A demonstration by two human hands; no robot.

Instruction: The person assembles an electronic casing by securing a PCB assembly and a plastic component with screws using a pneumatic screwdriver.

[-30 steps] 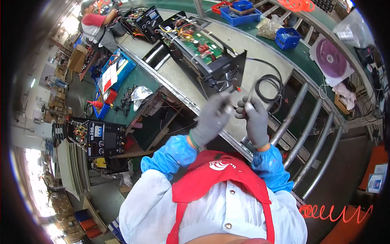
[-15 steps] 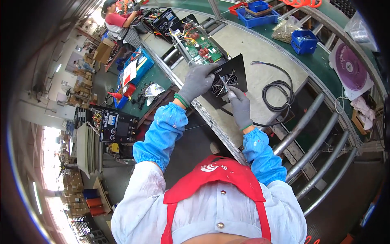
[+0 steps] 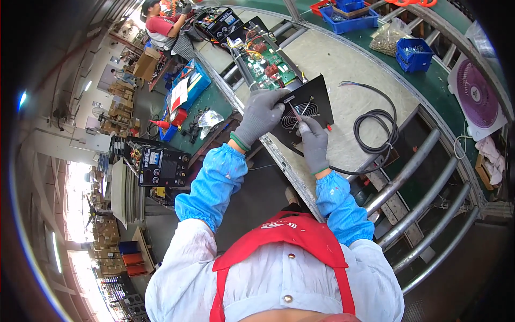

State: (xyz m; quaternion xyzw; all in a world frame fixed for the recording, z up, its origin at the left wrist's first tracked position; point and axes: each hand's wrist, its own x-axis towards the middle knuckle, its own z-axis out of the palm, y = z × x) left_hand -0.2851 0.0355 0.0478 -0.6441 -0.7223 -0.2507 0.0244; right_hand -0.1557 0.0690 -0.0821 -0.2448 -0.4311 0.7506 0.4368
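Note:
A black square panel [image 3: 325, 102] with a round wire fan grille [image 3: 306, 114] stands tilted at the near edge of the work surface. My gloved left hand [image 3: 260, 115] is closed on the panel's left edge, thumb on the front face. In my gloved right hand [image 3: 314, 140], a slim pointed metal tool [image 3: 294, 111] is pinched, its tip up against the panel beside the grille; its exact kind is unclear. A small red end [image 3: 329, 127] shows by that hand. Just behind the panel lies an open chassis with a green circuit board [image 3: 274, 68] and wires.
A coiled black cable [image 3: 370, 129] lies to the right, near metal rollers [image 3: 410, 169]. Beyond are blue bins [image 3: 413, 55], a bag of small parts [image 3: 387, 37] and a purple fan [image 3: 475, 94]. Left stands a bench with a blue tray [image 3: 196, 83]. A co-worker [image 3: 163, 27] works at far left.
The whole view has shifted slightly, scene things moving right and a little down. Both hands keep their hold, and the tool stays at the grille with a slightly changed tilt.

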